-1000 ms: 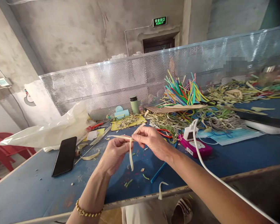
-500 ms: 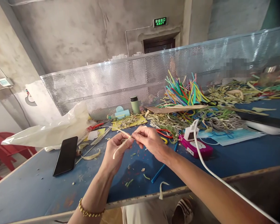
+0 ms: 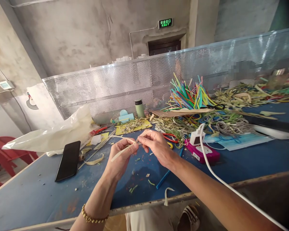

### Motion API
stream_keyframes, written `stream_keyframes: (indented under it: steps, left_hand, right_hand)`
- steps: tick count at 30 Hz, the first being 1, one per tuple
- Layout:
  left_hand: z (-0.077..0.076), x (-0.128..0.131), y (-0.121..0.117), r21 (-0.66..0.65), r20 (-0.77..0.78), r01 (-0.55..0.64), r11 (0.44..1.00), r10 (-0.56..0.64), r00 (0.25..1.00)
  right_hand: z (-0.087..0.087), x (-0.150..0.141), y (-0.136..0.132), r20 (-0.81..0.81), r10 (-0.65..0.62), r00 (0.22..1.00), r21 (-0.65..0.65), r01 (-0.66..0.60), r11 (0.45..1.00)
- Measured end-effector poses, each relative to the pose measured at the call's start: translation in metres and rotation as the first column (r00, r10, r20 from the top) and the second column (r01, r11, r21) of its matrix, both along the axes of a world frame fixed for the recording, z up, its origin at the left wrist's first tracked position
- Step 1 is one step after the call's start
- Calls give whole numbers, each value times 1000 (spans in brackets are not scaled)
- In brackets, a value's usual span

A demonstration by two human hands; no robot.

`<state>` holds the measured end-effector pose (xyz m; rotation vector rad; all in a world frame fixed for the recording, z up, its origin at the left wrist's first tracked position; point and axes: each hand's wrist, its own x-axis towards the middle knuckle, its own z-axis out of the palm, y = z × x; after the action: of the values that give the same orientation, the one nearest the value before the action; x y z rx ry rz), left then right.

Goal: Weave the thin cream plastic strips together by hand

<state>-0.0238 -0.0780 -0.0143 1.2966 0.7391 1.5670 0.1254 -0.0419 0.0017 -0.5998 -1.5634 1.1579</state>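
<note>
Pale, flat plant-fibre strips stick out from between the fingers of my left hand, which is closed on them above the blue table. One strip end points down and left across the thumb, and another stretches away to the left. My right hand is closed in a pinch at the same spot, its fingertips meeting the strips by my left thumb. The part of the work between the fingertips is mostly hidden.
A black phone lies to the left. Red-handled scissors, a magenta box with a white charger and cable, and a blue stick lie to the right. Behind are colourful pipe cleaners, dried strips and a green bottle.
The loose strip end over my left thumb has swung up and to the left. Both hands stay nearly in place, with small finger shifts.
</note>
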Motion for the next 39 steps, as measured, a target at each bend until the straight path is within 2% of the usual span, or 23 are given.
stream_keyframes:
  steps: [6,12,14,15,16,18,19,20,22,24,26,28,32,35,37,39]
  left_hand:
    - [0,-3,0,-38,-31,8,999,-10,999]
    - [4,-3,-4,-52,-33,33,998,-35,999]
    - [4,-3,-4,-60,-44,23,998,-25,999]
    - [4,-3,-3,-61,-56,14,998,-17,998]
    - [3,-3,-3,-62,-72,5,998,-9,997]
    - [3,-4,-3,-61,-108,-10,998,4,994]
    - [2,-4,-3,-58,-128,-13,998,6,992]
    - [2,-4,-3,-56,-148,-15,998,6,989]
    - [2,-4,-3,-49,-191,-23,999,13,982]
    - [2,-4,-3,-41,-237,-59,997,47,970]
    - [2,-3,-3,-25,-271,-118,993,107,957]
    - [2,-2,-2,-1,-285,-166,986,159,945]
    - [0,-2,0,83,-313,-226,971,241,919]
    - [-1,-2,1,53,-294,-282,958,285,912]
    - [-1,-3,1,36,-278,-307,951,305,911]
    - [0,-2,-1,38,-268,-326,945,324,907]
  right_hand:
    - [-1,1,1,-2,-22,1000,2,22,1000]
    - [-3,1,6,58,28,998,-31,-26,999]
    - [-3,5,11,62,-53,997,-28,55,998]
    - [-2,8,14,52,-144,988,1,144,990]
    - [0,11,16,40,-269,962,79,265,961]
    - [5,19,18,39,-412,910,288,385,877]
    - [7,22,18,64,-414,908,359,366,859]
    - [9,24,16,130,-354,926,388,281,878]
    - [12,26,12,217,-241,946,361,151,920]
    - [12,25,6,229,-251,940,423,137,896]
    - [10,21,2,229,-292,928,546,126,828]
    - [6,16,0,271,-302,914,655,55,754]
    - [-1,8,-2,252,-500,829,854,52,517]
    - [-3,7,-5,187,-649,737,930,80,359]
    - [-4,7,-7,164,-692,703,951,72,299]
    - [-5,6,-10,170,-691,703,958,45,282]
